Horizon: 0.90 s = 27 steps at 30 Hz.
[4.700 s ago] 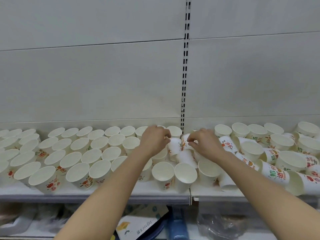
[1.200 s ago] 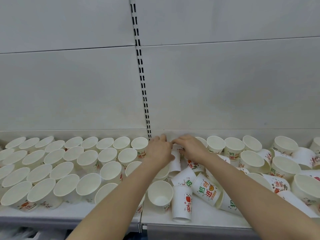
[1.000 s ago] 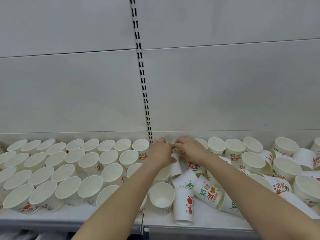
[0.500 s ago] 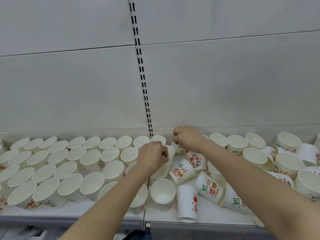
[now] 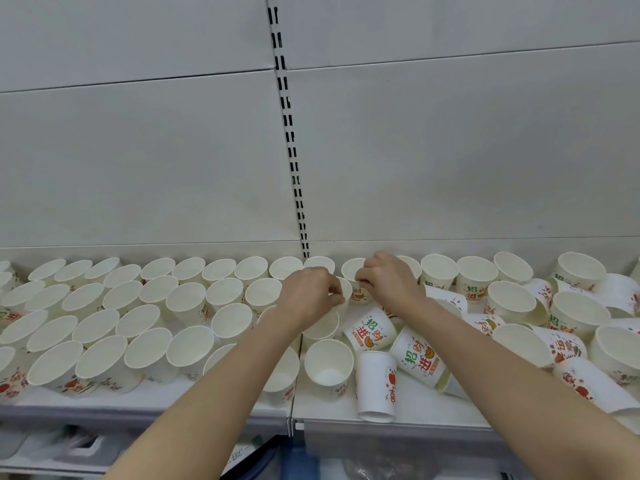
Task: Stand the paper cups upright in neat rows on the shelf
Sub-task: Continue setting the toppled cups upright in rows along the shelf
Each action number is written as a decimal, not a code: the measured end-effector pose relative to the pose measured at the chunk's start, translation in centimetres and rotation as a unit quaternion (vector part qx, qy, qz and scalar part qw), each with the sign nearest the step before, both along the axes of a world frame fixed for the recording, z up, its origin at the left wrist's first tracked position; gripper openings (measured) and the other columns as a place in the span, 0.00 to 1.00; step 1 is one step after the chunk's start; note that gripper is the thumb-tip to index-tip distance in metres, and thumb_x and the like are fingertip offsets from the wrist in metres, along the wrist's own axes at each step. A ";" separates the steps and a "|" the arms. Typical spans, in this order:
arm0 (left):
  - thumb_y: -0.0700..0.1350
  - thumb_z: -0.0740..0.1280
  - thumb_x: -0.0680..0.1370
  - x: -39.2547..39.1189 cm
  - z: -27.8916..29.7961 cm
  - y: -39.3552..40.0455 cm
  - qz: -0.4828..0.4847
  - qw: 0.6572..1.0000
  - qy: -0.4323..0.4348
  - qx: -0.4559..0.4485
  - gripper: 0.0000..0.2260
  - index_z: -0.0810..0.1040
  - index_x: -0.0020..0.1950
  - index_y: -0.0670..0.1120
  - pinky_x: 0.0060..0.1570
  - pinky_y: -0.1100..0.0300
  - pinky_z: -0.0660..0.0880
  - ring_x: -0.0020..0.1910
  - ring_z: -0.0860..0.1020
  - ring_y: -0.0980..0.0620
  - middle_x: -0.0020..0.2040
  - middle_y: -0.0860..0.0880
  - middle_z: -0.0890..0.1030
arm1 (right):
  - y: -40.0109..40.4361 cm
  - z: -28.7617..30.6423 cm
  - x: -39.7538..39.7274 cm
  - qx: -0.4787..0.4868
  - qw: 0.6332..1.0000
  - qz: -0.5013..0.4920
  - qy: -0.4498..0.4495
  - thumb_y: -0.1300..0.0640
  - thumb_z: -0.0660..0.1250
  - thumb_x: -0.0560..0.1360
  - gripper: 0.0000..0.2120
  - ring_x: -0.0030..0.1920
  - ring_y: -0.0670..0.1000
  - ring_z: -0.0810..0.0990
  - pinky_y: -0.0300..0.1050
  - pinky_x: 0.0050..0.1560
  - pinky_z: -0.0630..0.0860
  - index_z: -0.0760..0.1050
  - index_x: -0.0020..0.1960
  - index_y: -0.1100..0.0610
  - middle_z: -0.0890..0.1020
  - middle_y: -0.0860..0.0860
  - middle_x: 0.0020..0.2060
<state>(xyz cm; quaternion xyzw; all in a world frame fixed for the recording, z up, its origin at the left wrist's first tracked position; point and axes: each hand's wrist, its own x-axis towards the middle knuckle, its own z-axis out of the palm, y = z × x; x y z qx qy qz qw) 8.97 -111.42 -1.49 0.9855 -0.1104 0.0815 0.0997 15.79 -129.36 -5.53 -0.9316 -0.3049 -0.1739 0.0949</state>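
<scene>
I see L hand [image 5: 309, 295] pinching upright cup [image 5: 343, 292] rim; R hand [image 5: 388, 280] fingers closed on back-row cup [image 5: 354, 271]; shelf [image 5: 398, 407] right side w/ toppled cups.

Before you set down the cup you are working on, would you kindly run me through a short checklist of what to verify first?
1. Left hand grip on the second-row cup: cannot tell, fingers hide the contact.
2. Right hand on the back-row cup: ok, fingertips pinch its rim.
3. Rows left of the hands upright, such as the front upright cup: ok.
4. Tipped cups cleared from the right section: not ok, the upside-down cup and a lying printed cup remain.
5. Shelf edge free of overhang: cannot tell.
</scene>
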 end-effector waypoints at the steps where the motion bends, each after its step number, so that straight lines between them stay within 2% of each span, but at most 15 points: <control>1: 0.52 0.68 0.75 -0.3 0.0 -0.3 -0.006 1.000 -0.013 -0.006 0.06 0.84 0.48 0.54 0.38 0.59 0.70 0.47 0.78 0.51 0.46 0.53 0.81 | 0.0 0.0 -0.2 0.007 1.000 -0.002 -0.004 0.60 0.72 0.67 0.05 0.34 0.52 0.70 0.43 0.30 0.64 0.80 0.33 0.55 0.76 0.49 0.28; 4: 0.52 0.69 0.75 -1.0 0.1 -1.3 -0.051 0.998 -0.030 -0.015 0.06 0.84 0.50 0.56 0.39 0.59 0.66 0.49 0.77 0.52 0.47 0.54 0.81 | -0.2 0.3 -0.5 0.039 0.999 -0.005 -0.004 0.59 0.72 0.69 0.02 0.39 0.54 0.73 0.44 0.36 0.65 0.83 0.40 0.54 0.81 0.50 0.34; 6: 0.52 0.70 0.75 -1.5 0.2 -2.2 -0.107 0.994 0.002 -0.007 0.08 0.82 0.53 0.56 0.41 0.60 0.65 0.51 0.75 0.53 0.51 0.56 0.80 | -0.8 0.8 -1.0 0.058 0.998 -0.014 -0.010 0.59 0.72 0.69 0.04 0.41 0.55 0.75 0.44 0.38 0.65 0.83 0.44 0.55 0.83 0.50 0.37; 9: 0.50 0.71 0.75 -1.6 0.3 -3.7 -0.188 0.978 0.085 0.004 0.13 0.80 0.60 0.55 0.49 0.57 0.71 0.56 0.73 0.54 0.61 0.56 0.76 | -2.4 1.3 -2.3 0.091 0.995 -0.021 -0.033 0.59 0.72 0.69 0.01 0.38 0.55 0.75 0.44 0.37 0.67 0.82 0.41 0.54 0.82 0.49 0.35; 11: 0.48 0.70 0.76 -1.4 0.4 -4.6 -0.194 0.971 0.138 0.024 0.16 0.77 0.64 0.54 0.54 0.54 0.73 0.57 0.75 0.51 0.65 0.54 0.73 | -3.6 1.5 -3.5 0.104 0.993 -0.027 -0.047 0.60 0.73 0.69 0.02 0.37 0.54 0.74 0.44 0.37 0.68 0.82 0.39 0.54 0.82 0.48 0.34; 14: 0.48 0.69 0.76 -0.8 0.2 -5.5 -0.179 0.965 0.169 0.087 0.19 0.73 0.67 0.54 0.54 0.51 0.73 0.58 0.75 0.49 0.66 0.51 0.71 | -5.6 1.3 -5.7 0.116 0.991 -0.045 -0.054 0.61 0.74 0.68 0.04 0.37 0.54 0.75 0.43 0.37 0.66 0.82 0.40 0.54 0.82 0.48 0.34; 18: 0.48 0.71 0.74 -0.3 0.2 -6.0 -0.164 0.969 0.161 0.095 0.17 0.75 0.62 0.51 0.52 0.52 0.74 0.58 0.75 0.49 0.61 0.50 0.74 | -7.6 0.7 -8.7 0.117 0.991 -0.047 -0.041 0.60 0.74 0.68 0.04 0.39 0.54 0.76 0.44 0.37 0.69 0.82 0.43 0.54 0.82 0.48 0.36; 21: 0.47 0.72 0.73 -0.5 0.7 -5.7 -0.139 0.979 0.140 0.059 0.09 0.79 0.52 0.50 0.49 0.53 0.76 0.53 0.77 0.51 0.54 0.52 0.79 | -8.5 0.4 -10.2 0.114 0.992 -0.041 -0.026 0.59 0.74 0.70 0.04 0.41 0.52 0.76 0.47 0.39 0.73 0.82 0.45 0.54 0.83 0.47 0.39; 24: 0.47 0.71 0.73 -1.7 0.8 -4.7 -0.104 0.990 0.099 0.013 0.03 0.79 0.44 0.51 0.43 0.55 0.77 0.46 0.78 0.52 0.46 0.54 0.82 | -8.7 0.2 -10.9 0.116 0.992 -0.034 -0.047 0.58 0.74 0.70 0.04 0.40 0.53 0.77 0.44 0.39 0.72 0.82 0.45 0.54 0.83 0.47 0.39; 27: 0.49 0.70 0.73 -3.4 -0.3 -3.7 -0.072 0.996 0.043 -0.005 0.02 0.79 0.44 0.53 0.35 0.60 0.69 0.46 0.78 0.53 0.45 0.55 0.82 | -8.0 -0.2 -11.8 0.132 0.988 -0.022 -0.073 0.58 0.73 0.71 0.03 0.40 0.53 0.76 0.42 0.40 0.69 0.82 0.44 0.54 0.82 0.47 0.38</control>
